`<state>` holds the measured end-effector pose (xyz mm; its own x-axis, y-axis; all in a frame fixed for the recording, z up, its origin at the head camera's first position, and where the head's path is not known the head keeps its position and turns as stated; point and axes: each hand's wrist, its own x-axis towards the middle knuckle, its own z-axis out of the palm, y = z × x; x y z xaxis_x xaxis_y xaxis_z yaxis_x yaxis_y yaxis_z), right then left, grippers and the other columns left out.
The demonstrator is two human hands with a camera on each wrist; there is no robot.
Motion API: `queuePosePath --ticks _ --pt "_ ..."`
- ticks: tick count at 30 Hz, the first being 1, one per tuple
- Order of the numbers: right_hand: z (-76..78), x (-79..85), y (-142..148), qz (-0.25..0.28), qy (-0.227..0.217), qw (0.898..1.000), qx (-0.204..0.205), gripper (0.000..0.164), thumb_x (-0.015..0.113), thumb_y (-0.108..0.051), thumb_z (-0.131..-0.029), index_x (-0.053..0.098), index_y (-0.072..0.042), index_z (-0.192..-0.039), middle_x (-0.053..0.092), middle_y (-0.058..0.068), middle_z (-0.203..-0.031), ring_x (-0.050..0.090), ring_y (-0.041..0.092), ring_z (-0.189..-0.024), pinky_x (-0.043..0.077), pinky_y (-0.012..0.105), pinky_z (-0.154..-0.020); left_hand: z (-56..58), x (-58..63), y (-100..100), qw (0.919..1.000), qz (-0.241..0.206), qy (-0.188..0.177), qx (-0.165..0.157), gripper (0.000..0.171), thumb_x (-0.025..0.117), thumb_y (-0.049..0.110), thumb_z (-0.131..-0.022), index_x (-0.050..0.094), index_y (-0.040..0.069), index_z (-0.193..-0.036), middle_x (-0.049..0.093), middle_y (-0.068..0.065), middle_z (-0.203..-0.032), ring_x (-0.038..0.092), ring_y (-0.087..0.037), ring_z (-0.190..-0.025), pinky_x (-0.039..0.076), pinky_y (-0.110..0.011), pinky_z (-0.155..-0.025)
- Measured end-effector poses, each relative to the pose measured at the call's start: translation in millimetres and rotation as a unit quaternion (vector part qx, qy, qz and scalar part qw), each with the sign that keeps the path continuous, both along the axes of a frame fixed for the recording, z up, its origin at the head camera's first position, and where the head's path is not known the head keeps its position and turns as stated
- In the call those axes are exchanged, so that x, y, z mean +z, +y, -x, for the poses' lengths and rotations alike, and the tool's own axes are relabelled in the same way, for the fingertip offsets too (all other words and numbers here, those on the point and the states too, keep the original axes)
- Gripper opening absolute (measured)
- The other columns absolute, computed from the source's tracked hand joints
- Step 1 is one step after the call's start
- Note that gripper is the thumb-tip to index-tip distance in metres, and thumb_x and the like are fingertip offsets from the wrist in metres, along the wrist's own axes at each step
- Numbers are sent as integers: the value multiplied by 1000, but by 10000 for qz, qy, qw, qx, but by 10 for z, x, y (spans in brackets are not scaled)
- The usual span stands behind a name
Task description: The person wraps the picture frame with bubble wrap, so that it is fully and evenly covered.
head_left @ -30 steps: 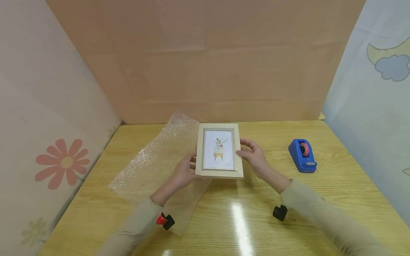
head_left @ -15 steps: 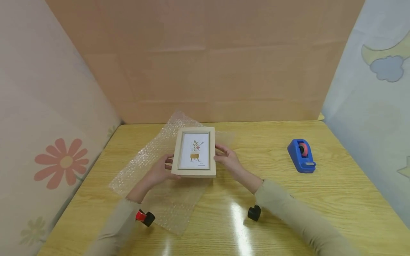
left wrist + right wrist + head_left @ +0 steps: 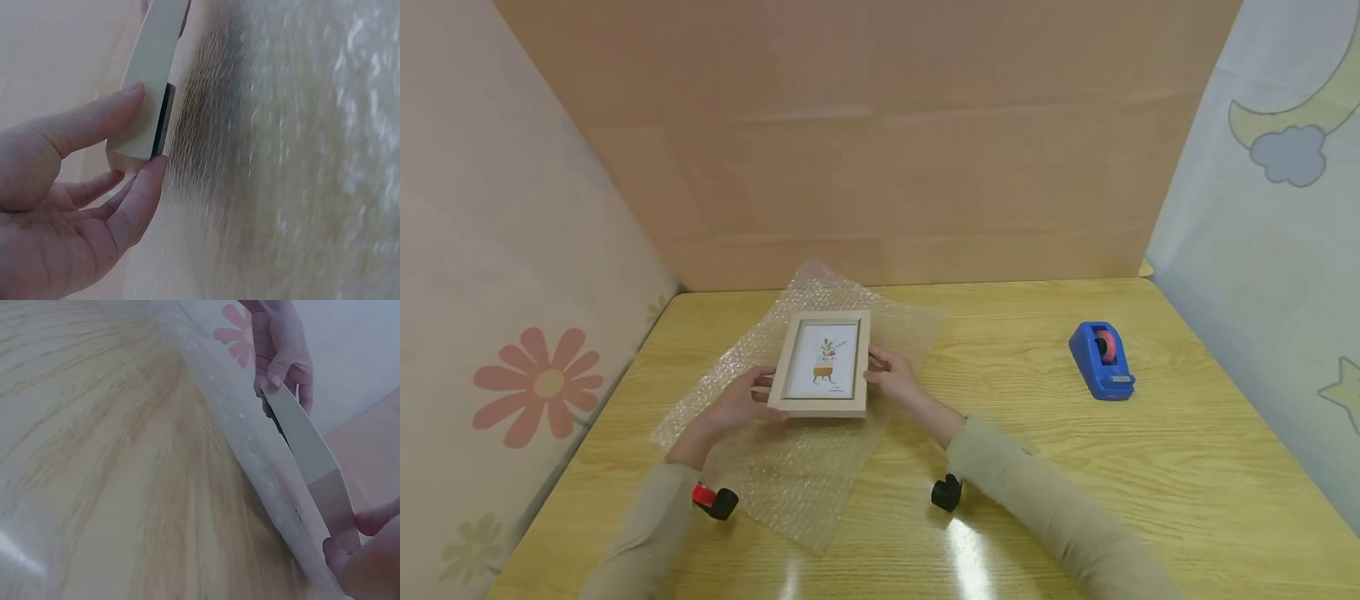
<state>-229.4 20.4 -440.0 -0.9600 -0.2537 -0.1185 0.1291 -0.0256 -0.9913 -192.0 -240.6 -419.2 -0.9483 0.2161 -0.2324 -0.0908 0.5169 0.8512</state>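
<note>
A pale wooden picture frame [image 3: 826,408] with a potted-plant print faces up over a sheet of bubble wrap [image 3: 790,492]. My left hand [image 3: 739,402] grips its lower left corner; in the left wrist view the thumb [image 3: 103,119] presses the frame's side [image 3: 150,75] while fingers curl beneath. The right edge is pinched by my right hand [image 3: 897,379]. Seen from the right wrist, the frame [image 3: 309,456] is held between both hands, tilted, its dark back edge close above the bubble wrap [image 3: 250,462].
A blue tape dispenser [image 3: 1103,362] with a pink roll stands on the right of the wooden table [image 3: 1015,350]. Behind the table rises a tan backdrop [image 3: 880,167], with patterned cloth walls [image 3: 542,250] at both sides. Small black cameras [image 3: 946,493] hang at the wrists.
Both hands have carried the picture frame left and slightly down, from the bubble wrap's right edge to over its middle. The tape dispenser and bubble wrap stay in place.
</note>
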Motion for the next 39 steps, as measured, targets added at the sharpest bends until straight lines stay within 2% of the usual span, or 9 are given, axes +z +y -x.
queuePosePath --ticks 1,5,8,11,20,26,31,34,39 --pt "70 -141 -20 80 240 9997 52 55 56 7 -83 39 0 -135 41 18 -137 47 32 -118 46 34 -90 8 -3 -31 10000 -25 -7 -15 85 78 10 -69 28 -4 -136 44 -24 -126 50 -35 -108 48 -38 -82" --pt "92 -227 -134 -94 347 9993 -45 53 58 5 -82 43 0 -133 49 17 -130 51 28 -114 47 33 -89 20 -30 -112 9999 -78 -68 -23 84 78 7 -69 28 -6 -136 43 -27 -126 50 -38 -109 48 -39 -83" --pt "7 -101 -234 -476 178 9985 -191 49 52 9 -84 40 8 -131 49 24 -126 49 33 -114 44 36 -92 11 -64 -150 9999 20 -159 11 84 77 7 -70 28 -6 -136 42 -28 -127 49 -37 -109 46 -40 -85" --pt "-20 -69 -294 -557 303 9978 -177 46 51 9 -84 39 14 -128 49 29 -123 48 37 -113 43 37 -93 1 -97 -181 9997 153 -178 50 83 77 7 -70 28 -5 -136 42 -27 -127 50 -35 -107 45 -39 -85" --pt "4 -165 -322 -720 308 9969 1 55 50 14 -80 34 14 -132 46 28 -128 44 36 -118 39 38 -97 21 -198 -206 9991 380 162 12 81 78 5 -68 32 -8 -133 45 -29 -124 50 -38 -107 45 -43 -87" --pt "26 -192 -217 -1032 723 9903 578 57 54 9 -79 36 10 -133 47 25 -128 45 35 -118 37 40 -99 15 -181 -272 9910 1155 646 -205 76 80 17 -68 41 -6 -129 49 -26 -122 47 -40 -109 39 -50 -92" --pt "-21 -135 -74 -1702 1098 9694 1386 63 67 0 -77 39 8 -133 45 22 -132 46 32 -120 37 37 -99 -16 -190 -409 9929 1061 433 -315 75 76 25 -73 40 -3 -132 48 -24 -126 46 -40 -113 40 -49 -92" --pt "-50 -128 -10 -1867 1156 9596 1760 72 72 -4 -75 34 8 -135 39 21 -137 42 31 -123 36 36 -100 -25 -240 -477 9936 946 519 -333 71 75 24 -74 42 -2 -131 51 -23 -124 49 -38 -111 43 -47 -89" --pt "-53 -147 7 -1810 1120 9573 1957 77 72 -3 -75 29 4 -139 34 18 -141 37 28 -127 34 34 -101 -26 -326 -502 9937 807 715 -322 65 75 24 -74 48 0 -128 55 -19 -120 51 -33 -107 43 -45 -88"
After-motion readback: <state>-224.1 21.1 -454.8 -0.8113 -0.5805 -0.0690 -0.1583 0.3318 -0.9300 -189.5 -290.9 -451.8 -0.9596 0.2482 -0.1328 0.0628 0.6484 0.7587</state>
